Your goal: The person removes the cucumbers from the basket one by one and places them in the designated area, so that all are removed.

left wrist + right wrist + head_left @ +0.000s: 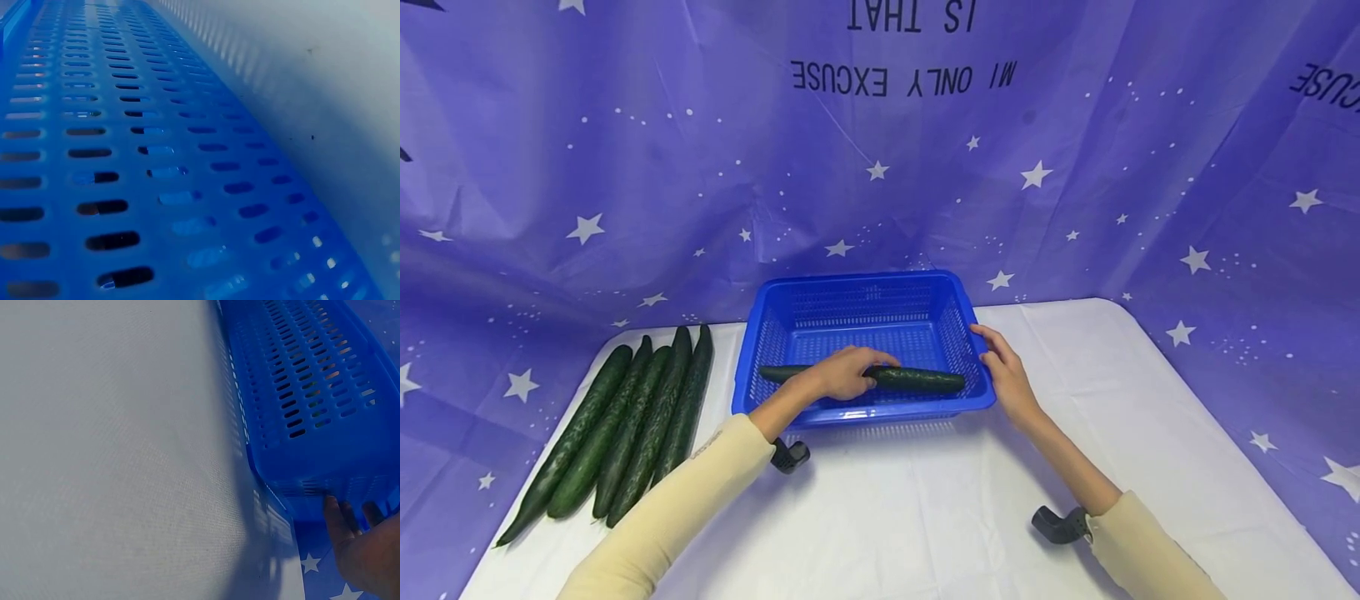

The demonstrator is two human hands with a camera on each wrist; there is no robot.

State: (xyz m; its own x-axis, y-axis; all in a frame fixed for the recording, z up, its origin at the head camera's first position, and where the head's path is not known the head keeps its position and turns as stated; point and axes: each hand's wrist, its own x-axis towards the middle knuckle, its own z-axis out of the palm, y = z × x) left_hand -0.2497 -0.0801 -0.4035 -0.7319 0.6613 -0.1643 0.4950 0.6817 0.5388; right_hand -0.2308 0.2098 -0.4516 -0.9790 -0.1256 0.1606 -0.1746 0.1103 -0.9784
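In the head view, a long dark green cucumber (pixel 921 380) lies lengthwise inside a blue plastic basket (pixel 865 414), along its near side. My left hand (pixel 847 372) reaches over the near rim and grips this cucumber around its middle, hiding part of it. At the basket's right end, my right hand (pixel 1009 379) holds the rim. The right wrist view shows the fingers of that hand (pixel 369 550) against the end wall of the basket (pixel 350 447). Only the slotted outer wall of the basket (pixel 144 150) appears in the left wrist view; the left hand is out of that frame.
Several cucumbers (pixel 640 425) lie side by side on the white tablecloth (pixel 887 508), left of the basket. A purple star-patterned sheet (pixel 880 217) hangs behind the table and along its sides. Black devices stick out at the left wrist (pixel 790 456) and right wrist (pixel 1060 525).
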